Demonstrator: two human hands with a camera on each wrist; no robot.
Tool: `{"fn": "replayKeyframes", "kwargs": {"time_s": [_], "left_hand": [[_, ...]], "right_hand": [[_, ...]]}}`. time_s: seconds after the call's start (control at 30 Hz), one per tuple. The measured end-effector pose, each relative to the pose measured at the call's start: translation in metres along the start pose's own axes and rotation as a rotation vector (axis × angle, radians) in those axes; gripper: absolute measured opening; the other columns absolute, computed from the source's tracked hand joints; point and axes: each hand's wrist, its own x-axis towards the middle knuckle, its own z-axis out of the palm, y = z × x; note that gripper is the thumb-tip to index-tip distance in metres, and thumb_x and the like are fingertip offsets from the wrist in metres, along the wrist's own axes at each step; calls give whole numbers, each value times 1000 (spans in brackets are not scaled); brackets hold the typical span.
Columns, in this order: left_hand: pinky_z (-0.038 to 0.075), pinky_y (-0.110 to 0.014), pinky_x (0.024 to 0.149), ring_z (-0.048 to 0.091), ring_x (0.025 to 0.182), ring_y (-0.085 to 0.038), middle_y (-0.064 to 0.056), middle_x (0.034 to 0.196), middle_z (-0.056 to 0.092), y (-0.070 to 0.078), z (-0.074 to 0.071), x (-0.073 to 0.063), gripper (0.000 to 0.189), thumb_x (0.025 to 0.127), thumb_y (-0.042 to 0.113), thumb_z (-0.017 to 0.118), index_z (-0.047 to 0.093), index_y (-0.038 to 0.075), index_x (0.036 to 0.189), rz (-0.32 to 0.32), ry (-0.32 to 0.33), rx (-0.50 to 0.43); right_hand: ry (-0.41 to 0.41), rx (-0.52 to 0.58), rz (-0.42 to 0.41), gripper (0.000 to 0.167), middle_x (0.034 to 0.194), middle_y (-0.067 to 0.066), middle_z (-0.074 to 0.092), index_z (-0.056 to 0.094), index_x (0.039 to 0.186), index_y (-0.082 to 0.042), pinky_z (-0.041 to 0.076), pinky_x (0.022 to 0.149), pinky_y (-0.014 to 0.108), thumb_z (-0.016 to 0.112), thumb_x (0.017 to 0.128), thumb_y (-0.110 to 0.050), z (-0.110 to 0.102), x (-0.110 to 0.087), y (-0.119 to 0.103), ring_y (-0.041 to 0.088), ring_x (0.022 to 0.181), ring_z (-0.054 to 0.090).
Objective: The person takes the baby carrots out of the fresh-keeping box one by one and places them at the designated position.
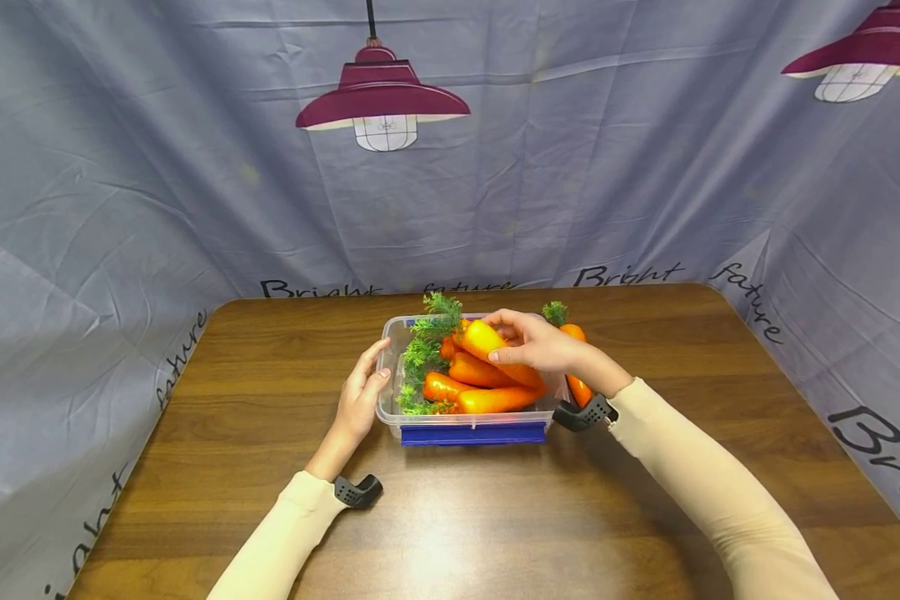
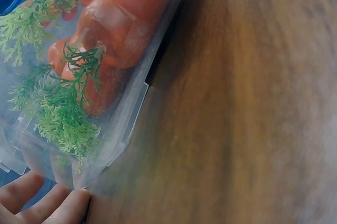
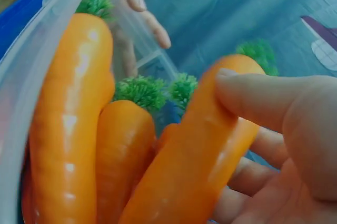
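Note:
My right hand (image 1: 528, 340) holds an orange carrot (image 3: 189, 145) with a leafy green top, thumb on one side and fingers behind it. The carrot is over the clear plastic container (image 1: 472, 418), which has a blue latch along its front. Inside it lie several more carrots (image 1: 495, 400), their green tops (image 1: 420, 354) pointing left. At the container's left end, my left hand (image 1: 358, 396) rests with extended fingers against the wall. In the left wrist view its fingertips (image 2: 73, 203) touch the clear plastic, and carrots show through the side.
Another carrot (image 1: 579, 387) lies on the wooden table (image 1: 285, 375), just right of the container and partly behind my right wrist. A grey printed curtain (image 1: 495, 208) hangs behind and on both sides of the table.

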Motion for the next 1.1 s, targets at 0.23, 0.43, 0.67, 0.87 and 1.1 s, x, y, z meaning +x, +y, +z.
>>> {"fn": "replayKeyframes", "kwargs": {"time_s": [0.23,0.43,0.67,0.87,1.1], "left_hand": [[26,-18,117,33,151,-36,-20,159,44,1,0,0,50,100,7,45,46,1,150,-2,4,4],[26,-21,119,33,151,-35,-19,159,44,1,1,1,50,100,7,45,46,2,150,-5,4,0],[27,-12,114,35,149,-37,-21,158,45,-1,0,1,49,100,6,46,46,1,149,5,10,2],[27,-9,112,34,150,-36,-21,159,43,0,1,0,50,101,6,45,45,0,150,1,5,-17],[28,-9,112,35,149,-39,-23,158,44,-1,1,-1,49,100,5,46,46,-1,149,6,11,-18]], "right_hand": [[77,268,105,66,134,26,60,29,156,-7,60,85,35,61,98,-5,-13,-4,-1,19,101,68],[157,414,155,72,121,7,62,20,161,-15,60,77,33,57,100,-2,-25,-10,2,17,97,67],[246,471,196,63,109,3,62,24,155,-16,62,76,36,55,102,-6,-43,-25,5,18,89,73],[322,493,236,57,101,-2,64,29,150,-22,63,74,36,57,102,-10,-62,-45,10,14,85,73],[389,440,280,65,99,-7,64,20,155,-18,62,74,33,58,102,-14,-81,-68,31,11,87,71]]}}
